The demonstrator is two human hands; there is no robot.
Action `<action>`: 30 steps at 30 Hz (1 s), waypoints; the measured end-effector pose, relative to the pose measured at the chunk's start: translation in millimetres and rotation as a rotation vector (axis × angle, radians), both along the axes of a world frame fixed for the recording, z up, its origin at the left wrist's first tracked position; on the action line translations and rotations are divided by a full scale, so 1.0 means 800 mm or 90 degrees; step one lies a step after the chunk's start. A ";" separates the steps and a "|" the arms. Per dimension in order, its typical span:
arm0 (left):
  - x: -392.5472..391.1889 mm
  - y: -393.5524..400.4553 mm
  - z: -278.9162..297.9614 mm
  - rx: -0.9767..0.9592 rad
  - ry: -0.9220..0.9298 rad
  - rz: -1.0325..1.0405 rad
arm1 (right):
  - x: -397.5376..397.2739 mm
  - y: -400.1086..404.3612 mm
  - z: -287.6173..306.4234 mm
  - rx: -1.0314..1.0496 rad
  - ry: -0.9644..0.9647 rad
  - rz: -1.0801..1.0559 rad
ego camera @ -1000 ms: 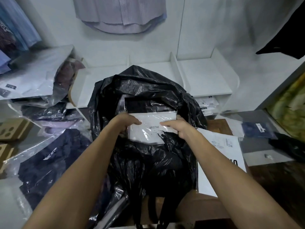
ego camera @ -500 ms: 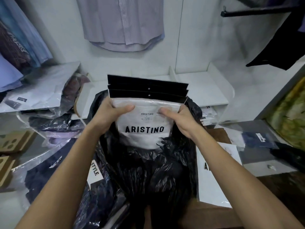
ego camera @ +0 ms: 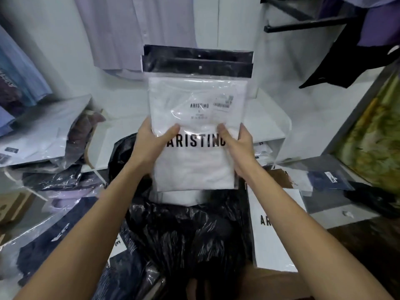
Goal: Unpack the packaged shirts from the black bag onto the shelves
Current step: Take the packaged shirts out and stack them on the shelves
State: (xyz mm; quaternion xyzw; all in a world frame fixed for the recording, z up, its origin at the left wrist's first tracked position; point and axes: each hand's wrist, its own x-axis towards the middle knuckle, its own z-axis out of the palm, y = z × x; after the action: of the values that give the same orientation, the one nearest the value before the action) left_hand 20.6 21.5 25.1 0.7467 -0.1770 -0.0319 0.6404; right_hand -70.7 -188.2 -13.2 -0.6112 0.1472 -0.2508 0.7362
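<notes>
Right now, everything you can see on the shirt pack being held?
The shirt pack is a clear glossy plastic sleeve over a folded white shirt, printed ARISTINO, with a black strip along the top. More packs sit behind it. It is upright above the black bag, gripped at its sides by the left hand and right hand.

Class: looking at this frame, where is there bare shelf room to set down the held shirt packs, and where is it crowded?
Bare white shelf shows just behind the shirt packs, right of centre. The shelf left of the black bag is piled with bagged garments; the lower compartment also holds packs.
</notes>
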 end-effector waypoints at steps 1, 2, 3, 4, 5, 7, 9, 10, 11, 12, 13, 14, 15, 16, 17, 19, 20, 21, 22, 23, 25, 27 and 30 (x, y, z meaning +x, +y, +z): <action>-0.006 -0.022 0.011 -0.023 -0.014 0.015 | -0.002 -0.012 0.012 0.007 -0.012 -0.038; -0.011 -0.043 0.017 -0.036 -0.015 0.020 | -0.006 -0.025 0.020 0.007 -0.009 -0.070; -0.019 -0.063 0.020 -0.043 -0.005 0.017 | -0.013 -0.040 0.025 0.000 0.002 -0.096; -0.027 -0.081 0.019 -0.039 0.011 0.009 | -0.021 -0.057 0.022 -0.009 0.023 -0.123; -0.037 -0.099 0.011 -0.022 0.029 -0.006 | -0.034 -0.073 0.017 -0.019 0.051 -0.146; -0.059 -0.132 -0.017 0.026 0.063 -0.048 | -0.063 -0.102 -0.004 -0.021 0.124 -0.180; -0.087 -0.162 -0.059 0.047 0.107 -0.090 | -0.096 -0.128 -0.038 -0.014 0.208 -0.213; -0.102 -0.175 -0.083 0.050 0.124 -0.110 | -0.113 -0.139 -0.055 -0.009 0.245 -0.234; -0.117 -0.186 -0.106 0.059 0.129 -0.130 | -0.130 -0.150 -0.076 -0.007 0.284 -0.255; -0.132 -0.196 -0.128 0.086 0.123 -0.151 | -0.148 -0.158 -0.096 0.002 0.317 -0.274; -0.147 -0.205 -0.149 0.128 0.112 -0.179 | -0.165 -0.164 -0.115 0.007 0.348 -0.287; -0.160 -0.213 -0.167 0.181 0.108 -0.210 | -0.181 -0.171 -0.134 0.016 0.378 -0.298; -0.171 -0.220 -0.183 0.239 0.113 -0.240 | -0.195 -0.176 -0.152 0.028 0.411 -0.306; -0.181 -0.227 -0.199 0.294 0.125 -0.267 | -0.208 -0.181 -0.170 0.036 0.446 -0.314; -0.188 -0.233 -0.215 0.340 0.144 -0.294 | -0.219 -0.186 -0.188 0.035 0.487 -0.317; -0.201 -0.243 -0.242 0.432 0.184 -0.339 | -0.235 -0.193 -0.222 0.023 0.565 -0.299; -0.207 -0.247 -0.255 0.480 0.197 -0.354 | -0.240 -0.193 -0.236 0.023 0.599 -0.284; -0.213 -0.249 -0.266 0.523 0.201 -0.361 | -0.244 -0.191 -0.245 0.017 0.626 -0.271; -0.218 -0.251 -0.272 0.553 0.196 -0.358 | -0.245 -0.190 -0.251 -0.001 0.645 -0.265; -0.221 -0.253 -0.277 0.567 0.184 -0.347 | -0.245 -0.189 -0.257 -0.026 0.661 -0.273; -0.222 -0.257 -0.276 0.582 0.173 -0.344 | -0.241 -0.186 -0.261 -0.084 0.690 -0.316; -0.221 -0.258 -0.266 0.602 0.172 -0.366 | -0.237 -0.177 -0.260 -0.194 0.741 -0.353; -0.212 -0.253 -0.231 0.577 0.172 -0.388 | -0.224 -0.165 -0.251 -0.411 0.684 -0.388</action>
State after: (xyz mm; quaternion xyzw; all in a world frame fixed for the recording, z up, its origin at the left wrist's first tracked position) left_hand -148.6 -181.2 -159.4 0.8514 -0.2698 -0.3839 0.2346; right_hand -250.1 -320.3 -214.1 -0.7703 0.5741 -0.1403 0.2396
